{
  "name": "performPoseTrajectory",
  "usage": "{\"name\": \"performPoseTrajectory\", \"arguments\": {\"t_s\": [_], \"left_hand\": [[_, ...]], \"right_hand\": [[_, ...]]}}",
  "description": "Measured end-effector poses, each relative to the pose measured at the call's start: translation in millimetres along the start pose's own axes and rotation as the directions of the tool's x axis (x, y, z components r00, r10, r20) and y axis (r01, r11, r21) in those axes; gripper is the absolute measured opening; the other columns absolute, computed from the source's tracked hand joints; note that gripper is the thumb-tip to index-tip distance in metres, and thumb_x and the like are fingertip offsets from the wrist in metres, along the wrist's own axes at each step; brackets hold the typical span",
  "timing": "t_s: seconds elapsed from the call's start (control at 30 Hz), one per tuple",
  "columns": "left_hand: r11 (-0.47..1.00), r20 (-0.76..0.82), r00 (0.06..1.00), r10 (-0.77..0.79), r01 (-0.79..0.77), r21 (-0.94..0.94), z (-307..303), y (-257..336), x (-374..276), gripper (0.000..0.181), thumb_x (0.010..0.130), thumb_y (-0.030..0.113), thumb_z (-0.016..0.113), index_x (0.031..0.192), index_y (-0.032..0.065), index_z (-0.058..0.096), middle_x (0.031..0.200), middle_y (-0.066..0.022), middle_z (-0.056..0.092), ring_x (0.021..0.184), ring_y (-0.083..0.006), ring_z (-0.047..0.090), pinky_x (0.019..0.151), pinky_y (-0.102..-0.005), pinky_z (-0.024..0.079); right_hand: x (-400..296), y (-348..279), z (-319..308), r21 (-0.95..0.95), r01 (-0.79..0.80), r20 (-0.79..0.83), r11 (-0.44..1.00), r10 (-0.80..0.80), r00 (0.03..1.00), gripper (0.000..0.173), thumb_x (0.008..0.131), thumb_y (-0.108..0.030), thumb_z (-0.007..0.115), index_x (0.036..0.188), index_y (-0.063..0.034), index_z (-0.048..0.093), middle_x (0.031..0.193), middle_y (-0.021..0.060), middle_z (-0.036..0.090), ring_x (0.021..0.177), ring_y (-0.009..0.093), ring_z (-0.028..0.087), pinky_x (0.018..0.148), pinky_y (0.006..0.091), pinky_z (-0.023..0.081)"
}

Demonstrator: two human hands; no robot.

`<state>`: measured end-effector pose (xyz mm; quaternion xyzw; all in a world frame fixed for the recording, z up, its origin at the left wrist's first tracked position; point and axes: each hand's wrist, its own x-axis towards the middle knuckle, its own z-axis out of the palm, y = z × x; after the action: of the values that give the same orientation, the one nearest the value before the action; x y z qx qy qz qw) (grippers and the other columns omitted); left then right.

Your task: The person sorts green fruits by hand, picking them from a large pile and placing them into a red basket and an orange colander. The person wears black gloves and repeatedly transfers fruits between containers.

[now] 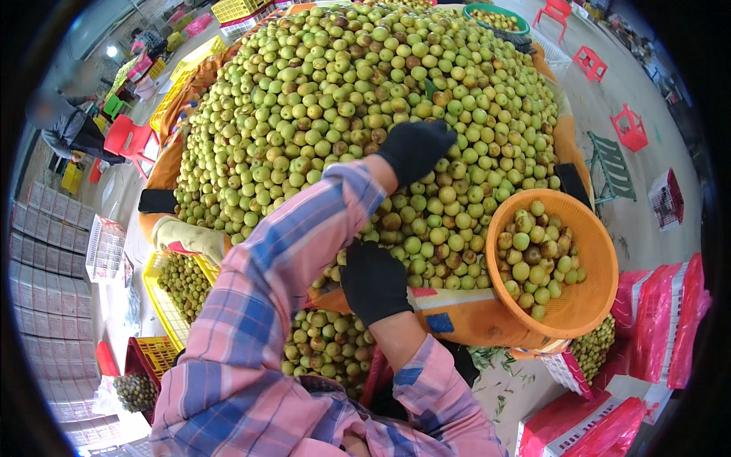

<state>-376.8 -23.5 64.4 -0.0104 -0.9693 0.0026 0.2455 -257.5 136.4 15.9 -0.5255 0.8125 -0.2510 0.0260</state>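
A broad heap of green and brown-blotched, jujube-like fruits [320, 103] spreads before me on a table lined with an orange patterned cloth [480, 320]. My left hand [420, 151], in a black glove, reaches across to the middle of the heap, fingers curled down among the fruits. At the near edge, my right hand [374, 283], also gloved in black, bends over the fruits with its fingertips hidden. Whether either hand grips a fruit cannot be seen. An orange plastic colander [597, 257], partly filled with fruits, rests at the heap's right corner. Below my arms are more fruits [328, 345].
A yellow crate [151, 285] of fruits stands left of the table. Dark flat objects lie at the left [157, 201] and right [573, 184] edges. A green basin [497, 18] sits at the far right corner. Pink-wrapped crates [657, 325] stand right; people [68, 128] are far left.
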Motion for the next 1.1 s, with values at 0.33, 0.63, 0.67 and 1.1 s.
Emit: {"name": "performPoseTrajectory", "arguments": {"t_s": [0.33,0.63,0.67,1.1], "left_hand": [[0.877,0.189,0.858,-0.477,0.48,0.036,6.6,-17.2,-33.1,0.027,0.081,0.028,0.064,0.101,0.0107,0.061,0.097,-0.0129,0.062,0.085,-0.032,0.065,0.071,-0.0433,0.053],[0.702,0.216,0.841,-0.496,0.535,-0.47,-3.8,-43.8,-54.7,0.036,0.079,0.028,0.069,0.108,0.0071,0.065,0.093,-0.0126,0.067,0.087,-0.0253,0.066,0.072,-0.0355,0.053],[0.475,0.335,0.752,-0.568,0.631,-0.613,-22.7,-37.4,-54.7,0.034,0.081,0.027,0.068,0.108,0.0059,0.065,0.092,-0.0118,0.068,0.084,-0.0221,0.066,0.068,-0.0325,0.053],[-0.696,0.641,0.732,-0.23,0.336,-0.634,-112.3,34.0,-184.6,0.051,0.101,0.043,0.036,0.133,0.0053,0.05,0.094,-0.0076,0.065,0.062,-0.0126,0.059,0.051,-0.0253,0.05]], "right_hand": [[-0.7,-6.1,-7.5,-0.022,0.01,0.047,1.0,-0.009,0.999,0.019,0.078,-0.018,0.061,0.094,-0.0087,0.06,0.082,0.0104,0.061,0.075,0.027,0.063,0.061,0.0387,0.051],[2.9,-7.2,-1.1,-0.01,-0.006,0.044,1.0,0.007,0.999,0.024,0.079,-0.025,0.063,0.098,-0.0104,0.06,0.084,0.0095,0.061,0.078,0.028,0.064,0.064,0.0407,0.051],[2.6,-6.7,-2.2,-0.033,-0.027,0.057,0.999,0.029,0.998,0.025,0.078,-0.025,0.063,0.098,-0.0107,0.06,0.085,0.0094,0.061,0.078,0.028,0.064,0.065,0.0409,0.051],[7.9,28.2,-35.8,-0.01,-0.103,0.0,0.995,0.103,0.995,0.038,0.077,-0.025,0.066,0.109,-0.0061,0.061,0.099,0.0151,0.065,0.091,0.032,0.064,0.076,0.0429,0.052]]}}
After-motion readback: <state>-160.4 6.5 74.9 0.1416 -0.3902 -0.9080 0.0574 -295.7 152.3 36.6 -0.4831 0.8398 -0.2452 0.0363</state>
